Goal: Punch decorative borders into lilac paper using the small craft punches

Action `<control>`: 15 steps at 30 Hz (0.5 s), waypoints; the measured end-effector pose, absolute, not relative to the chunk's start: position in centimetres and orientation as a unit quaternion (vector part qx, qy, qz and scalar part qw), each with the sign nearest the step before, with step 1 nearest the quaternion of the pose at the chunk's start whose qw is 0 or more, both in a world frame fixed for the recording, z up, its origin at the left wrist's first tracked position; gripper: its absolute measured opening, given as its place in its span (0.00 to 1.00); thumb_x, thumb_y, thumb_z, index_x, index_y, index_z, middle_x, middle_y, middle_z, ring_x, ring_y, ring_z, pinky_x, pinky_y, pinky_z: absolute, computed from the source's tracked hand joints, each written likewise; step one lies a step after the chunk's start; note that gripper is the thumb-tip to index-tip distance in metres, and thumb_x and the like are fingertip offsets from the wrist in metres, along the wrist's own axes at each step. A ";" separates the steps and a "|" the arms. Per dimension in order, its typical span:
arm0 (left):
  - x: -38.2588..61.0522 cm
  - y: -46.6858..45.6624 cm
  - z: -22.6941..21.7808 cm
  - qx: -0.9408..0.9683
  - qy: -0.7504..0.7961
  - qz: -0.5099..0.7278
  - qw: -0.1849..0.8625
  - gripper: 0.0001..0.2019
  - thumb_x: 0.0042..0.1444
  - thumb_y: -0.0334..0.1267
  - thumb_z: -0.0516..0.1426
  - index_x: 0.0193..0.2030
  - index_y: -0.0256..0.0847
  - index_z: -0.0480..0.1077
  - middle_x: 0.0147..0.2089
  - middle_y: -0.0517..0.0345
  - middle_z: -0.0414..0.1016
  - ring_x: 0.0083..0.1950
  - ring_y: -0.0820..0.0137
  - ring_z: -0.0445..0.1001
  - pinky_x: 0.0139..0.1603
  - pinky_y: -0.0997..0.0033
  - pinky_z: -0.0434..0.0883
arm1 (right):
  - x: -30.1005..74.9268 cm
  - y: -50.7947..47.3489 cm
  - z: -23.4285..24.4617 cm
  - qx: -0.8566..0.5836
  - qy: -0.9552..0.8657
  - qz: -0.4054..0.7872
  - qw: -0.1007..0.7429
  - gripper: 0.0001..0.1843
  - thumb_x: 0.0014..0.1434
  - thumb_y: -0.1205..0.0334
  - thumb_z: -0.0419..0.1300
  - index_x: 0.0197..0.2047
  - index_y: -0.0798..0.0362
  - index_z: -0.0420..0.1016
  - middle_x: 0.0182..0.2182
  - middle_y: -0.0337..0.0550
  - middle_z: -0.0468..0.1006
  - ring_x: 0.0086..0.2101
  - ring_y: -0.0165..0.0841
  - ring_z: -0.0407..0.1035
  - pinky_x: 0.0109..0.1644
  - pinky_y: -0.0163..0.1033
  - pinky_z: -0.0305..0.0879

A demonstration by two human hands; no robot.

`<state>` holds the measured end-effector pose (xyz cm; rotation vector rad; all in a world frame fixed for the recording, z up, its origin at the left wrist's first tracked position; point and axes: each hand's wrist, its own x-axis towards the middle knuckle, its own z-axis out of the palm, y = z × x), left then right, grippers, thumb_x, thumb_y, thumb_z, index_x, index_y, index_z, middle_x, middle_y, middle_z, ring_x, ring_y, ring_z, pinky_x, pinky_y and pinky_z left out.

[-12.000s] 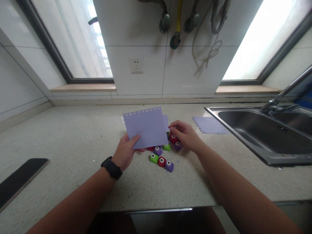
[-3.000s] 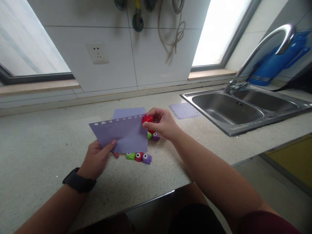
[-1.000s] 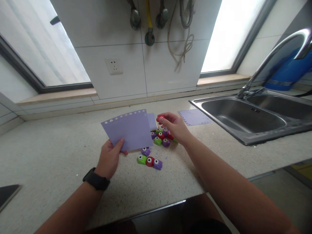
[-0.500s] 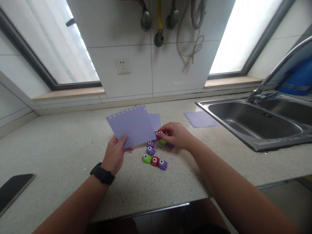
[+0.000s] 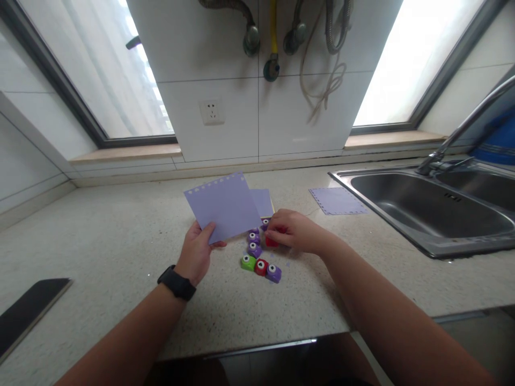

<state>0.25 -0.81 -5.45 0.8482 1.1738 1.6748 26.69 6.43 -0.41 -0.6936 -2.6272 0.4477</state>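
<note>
My left hand [image 5: 197,253] pinches the lower left corner of a sheet of purple paper [image 5: 223,208], tilted up above the counter. A row of punched holes runs along the sheet's top edge. My right hand [image 5: 295,231] has its fingers closed around a red craft punch [image 5: 271,242], mostly covered by them. Just left of it stand purple craft punches [image 5: 254,249], partly behind the paper. Nearer to me, a green craft punch [image 5: 248,262], a second red punch [image 5: 261,267] and another purple punch [image 5: 274,274] sit side by side.
More purple paper [image 5: 262,201] lies behind the held sheet. A purple sheet with punched edges [image 5: 338,201] rests beside the steel sink [image 5: 422,206]. At the left is a dark flat object [image 5: 34,300]. Small paper bits are scattered around the punches.
My right hand has drawn the red punch slightly toward me, uncovering a purple punch behind it. My left hand keeps the paper much as before. The camera view has shifted a little.
</note>
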 end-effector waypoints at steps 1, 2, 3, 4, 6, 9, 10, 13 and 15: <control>0.2 -0.8 -5.4 0.343 0.473 0.677 0.448 0.22 0.53 0.43 0.67 0.54 0.42 0.73 0.55 0.52 0.78 0.42 0.66 0.78 0.26 0.72 0.78 | 26.7 6.5 -0.5 -0.243 -0.939 0.156 0.186 0.15 0.69 0.57 0.59 0.34 0.52 0.82 0.34 0.46 0.79 0.39 0.37 0.71 0.47 0.44 0.66; 0.3 -0.8 -5.4 0.344 0.472 0.676 0.448 0.22 0.53 0.43 0.67 0.54 0.42 0.73 0.55 0.52 0.78 0.42 0.66 0.78 0.26 0.72 0.78 | 26.7 6.5 -0.6 -0.241 -0.941 0.152 0.182 0.15 0.69 0.57 0.59 0.34 0.52 0.82 0.36 0.47 0.78 0.41 0.38 0.71 0.48 0.44 0.66; 0.3 -0.8 -5.4 0.346 0.472 0.676 0.448 0.22 0.53 0.43 0.67 0.54 0.42 0.73 0.55 0.52 0.78 0.42 0.66 0.78 0.26 0.72 0.78 | 26.7 6.5 -0.7 -0.241 -0.942 0.148 0.181 0.14 0.68 0.56 0.60 0.34 0.52 0.83 0.38 0.48 0.78 0.44 0.39 0.70 0.50 0.45 0.66; 0.3 -0.9 -5.4 0.347 0.472 0.675 0.448 0.22 0.53 0.44 0.67 0.54 0.42 0.73 0.54 0.52 0.78 0.42 0.66 0.78 0.26 0.72 0.78 | 26.7 6.5 -0.8 -0.242 -0.942 0.144 0.181 0.14 0.68 0.55 0.61 0.35 0.52 0.83 0.40 0.49 0.78 0.45 0.40 0.70 0.51 0.46 0.66; 0.3 -0.9 -5.3 0.348 0.474 0.674 0.446 0.22 0.53 0.44 0.67 0.54 0.41 0.73 0.54 0.52 0.78 0.41 0.67 0.78 0.25 0.72 0.77 | 26.8 6.6 -0.8 -0.243 -0.943 0.137 0.178 0.13 0.67 0.54 0.62 0.36 0.51 0.85 0.42 0.50 0.77 0.47 0.42 0.68 0.54 0.48 0.66; 0.3 -0.9 -5.3 0.349 0.476 0.673 0.445 0.22 0.53 0.44 0.67 0.53 0.40 0.73 0.53 0.51 0.78 0.39 0.68 0.77 0.25 0.73 0.77 | 26.8 6.6 -0.9 -0.240 -0.948 0.128 0.164 0.14 0.68 0.52 0.62 0.40 0.49 0.87 0.44 0.51 0.77 0.48 0.43 0.67 0.56 0.50 0.65; 0.4 -0.9 -5.3 0.349 0.477 0.673 0.445 0.22 0.53 0.44 0.67 0.53 0.40 0.73 0.53 0.51 0.78 0.39 0.68 0.76 0.24 0.73 0.76 | 26.8 6.6 -1.0 -0.241 -0.949 0.129 0.158 0.14 0.68 0.51 0.62 0.42 0.48 0.87 0.44 0.51 0.77 0.49 0.43 0.67 0.57 0.50 0.64; 0.4 -0.9 -5.3 0.346 0.481 0.673 0.442 0.22 0.52 0.44 0.68 0.52 0.40 0.73 0.53 0.51 0.78 0.40 0.67 0.76 0.24 0.73 0.76 | 26.8 6.7 -1.2 -0.248 -0.948 0.133 0.145 0.13 0.68 0.50 0.62 0.44 0.45 0.87 0.45 0.49 0.77 0.49 0.44 0.67 0.58 0.51 0.62; 0.4 -0.8 -5.4 0.345 0.480 0.673 0.444 0.22 0.52 0.44 0.68 0.52 0.40 0.73 0.53 0.52 0.78 0.39 0.68 0.76 0.24 0.72 0.76 | 26.8 6.7 -1.3 -0.254 -0.947 0.136 0.141 0.13 0.68 0.51 0.61 0.45 0.44 0.86 0.46 0.49 0.77 0.50 0.44 0.67 0.59 0.52 0.61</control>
